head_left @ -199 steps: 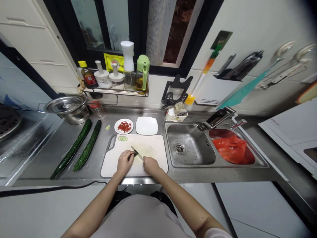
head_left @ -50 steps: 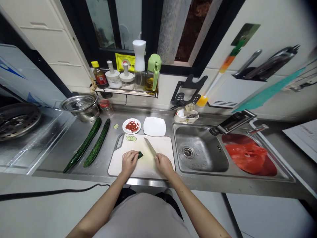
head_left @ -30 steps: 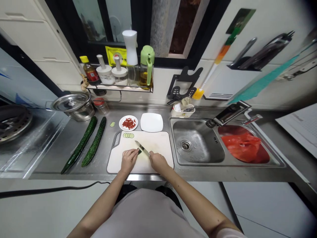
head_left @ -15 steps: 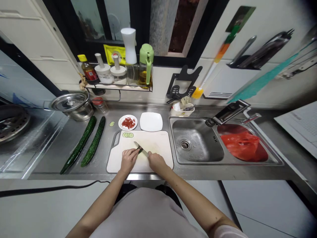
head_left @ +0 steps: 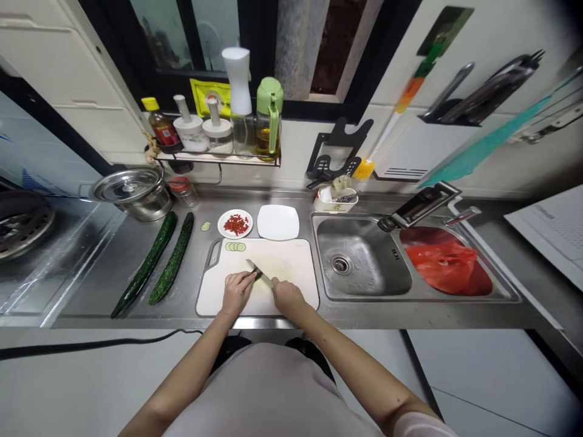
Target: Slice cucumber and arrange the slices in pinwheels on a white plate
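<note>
On the white cutting board (head_left: 291,267) my left hand (head_left: 235,292) is curled over a short dark-green cucumber piece (head_left: 257,274) and pins it down. My right hand (head_left: 286,297) is closed round the handle of a knife (head_left: 257,272), whose blade slants up-left and rests against the cucumber piece beside my left fingertips. Three thin cucumber slices (head_left: 235,246) lie at the board's far left corner.
Two whole cucumbers (head_left: 157,261) lie left of the board, with a lone slice (head_left: 206,226) nearby. Behind the board stand a small plate of chopped red chilli (head_left: 235,223) and an empty white plate (head_left: 278,221). A sink (head_left: 362,264) lies right; a lidded pot (head_left: 132,193) stands far left.
The knife, lifted off to the right 1.7 s ago, has come back down onto the cucumber piece at my left fingertips. In the last half second hardly anything moves.
</note>
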A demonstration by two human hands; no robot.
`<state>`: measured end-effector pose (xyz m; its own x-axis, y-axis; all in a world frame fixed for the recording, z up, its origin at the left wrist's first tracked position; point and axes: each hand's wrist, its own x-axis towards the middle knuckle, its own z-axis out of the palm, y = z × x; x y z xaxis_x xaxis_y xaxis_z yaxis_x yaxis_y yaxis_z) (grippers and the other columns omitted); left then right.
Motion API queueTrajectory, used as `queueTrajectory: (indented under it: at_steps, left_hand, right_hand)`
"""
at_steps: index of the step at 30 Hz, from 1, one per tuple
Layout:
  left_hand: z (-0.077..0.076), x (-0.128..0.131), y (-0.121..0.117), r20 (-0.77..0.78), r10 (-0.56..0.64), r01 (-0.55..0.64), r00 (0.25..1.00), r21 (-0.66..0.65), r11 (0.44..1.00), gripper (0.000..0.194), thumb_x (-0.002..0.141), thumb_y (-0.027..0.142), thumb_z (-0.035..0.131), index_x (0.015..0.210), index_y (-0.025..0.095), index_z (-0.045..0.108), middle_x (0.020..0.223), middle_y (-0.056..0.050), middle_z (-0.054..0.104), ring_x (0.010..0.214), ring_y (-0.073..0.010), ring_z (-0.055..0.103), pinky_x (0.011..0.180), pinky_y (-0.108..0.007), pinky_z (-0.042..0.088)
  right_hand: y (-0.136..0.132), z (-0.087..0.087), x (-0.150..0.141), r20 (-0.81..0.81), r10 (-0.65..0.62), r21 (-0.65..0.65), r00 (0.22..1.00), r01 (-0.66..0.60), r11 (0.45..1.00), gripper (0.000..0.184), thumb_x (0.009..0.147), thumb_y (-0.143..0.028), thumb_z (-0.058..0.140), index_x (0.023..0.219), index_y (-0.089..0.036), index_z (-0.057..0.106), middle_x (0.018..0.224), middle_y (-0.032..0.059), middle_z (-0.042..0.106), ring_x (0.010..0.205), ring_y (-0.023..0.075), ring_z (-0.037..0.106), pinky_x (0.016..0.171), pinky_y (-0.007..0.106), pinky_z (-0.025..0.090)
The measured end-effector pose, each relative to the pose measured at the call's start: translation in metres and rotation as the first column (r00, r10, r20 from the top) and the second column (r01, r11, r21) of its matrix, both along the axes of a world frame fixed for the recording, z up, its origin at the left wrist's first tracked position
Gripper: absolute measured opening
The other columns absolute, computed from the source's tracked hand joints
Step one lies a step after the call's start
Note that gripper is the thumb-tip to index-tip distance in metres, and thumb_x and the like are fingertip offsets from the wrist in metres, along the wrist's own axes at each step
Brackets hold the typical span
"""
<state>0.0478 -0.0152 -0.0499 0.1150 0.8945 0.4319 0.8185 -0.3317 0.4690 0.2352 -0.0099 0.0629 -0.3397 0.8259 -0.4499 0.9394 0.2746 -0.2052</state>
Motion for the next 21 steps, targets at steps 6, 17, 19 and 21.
queueTrajectory:
  at_steps: [6,17,19,21]
  left_hand:
    - [0.001,0.0,0.0,0.0,-0.008,0.008,1.0,-0.004,1.0,0.025,0.094,0.029,0.05,0.108,0.027,0.071,0.101,-0.006,0.07,0.094,-0.0172,0.062,0.087,-0.035,0.042]
    - [-0.004,-0.001,0.001,0.018,-0.058,0.056,0.998,0.095,0.994,0.025,0.093,0.024,0.053,0.11,0.026,0.069,0.1,-0.007,0.07,0.093,-0.0177,0.063,0.084,-0.035,0.045]
    - [-0.004,0.0,0.001,0.025,-0.053,0.05,0.998,0.107,0.993,0.025,0.093,0.023,0.053,0.111,0.026,0.069,0.099,-0.007,0.07,0.091,-0.0177,0.063,0.083,-0.035,0.046]
    - [-0.003,0.0,0.002,0.029,-0.051,0.048,0.998,0.113,0.992,0.025,0.092,0.023,0.053,0.111,0.025,0.069,0.099,-0.007,0.071,0.09,-0.0178,0.063,0.082,-0.035,0.046]
  right_hand:
    - [0.001,0.005,-0.006,0.021,0.017,-0.017,1.0,-0.016,1.0,0.031,0.085,-0.001,0.036,0.11,-0.013,0.05,0.095,0.015,0.068,0.091,0.0243,0.067,0.073,0.032,0.048]
    - [0.008,0.0,-0.014,0.0,0.054,-0.005,0.999,-0.054,0.999,0.031,0.085,0.0,0.036,0.11,-0.013,0.048,0.096,0.0138,0.068,0.091,0.0226,0.067,0.074,0.03,0.05]
    - [0.01,-0.001,-0.016,-0.003,0.064,0.003,0.998,-0.064,0.998,0.03,0.085,0.0,0.037,0.11,-0.013,0.048,0.096,0.0137,0.068,0.092,0.0226,0.067,0.075,0.03,0.049]
    - [0.012,-0.001,-0.018,-0.006,0.066,0.003,0.998,-0.066,0.998,0.03,0.086,-0.001,0.038,0.111,-0.013,0.048,0.097,0.0137,0.067,0.093,0.0228,0.067,0.076,0.03,0.049]
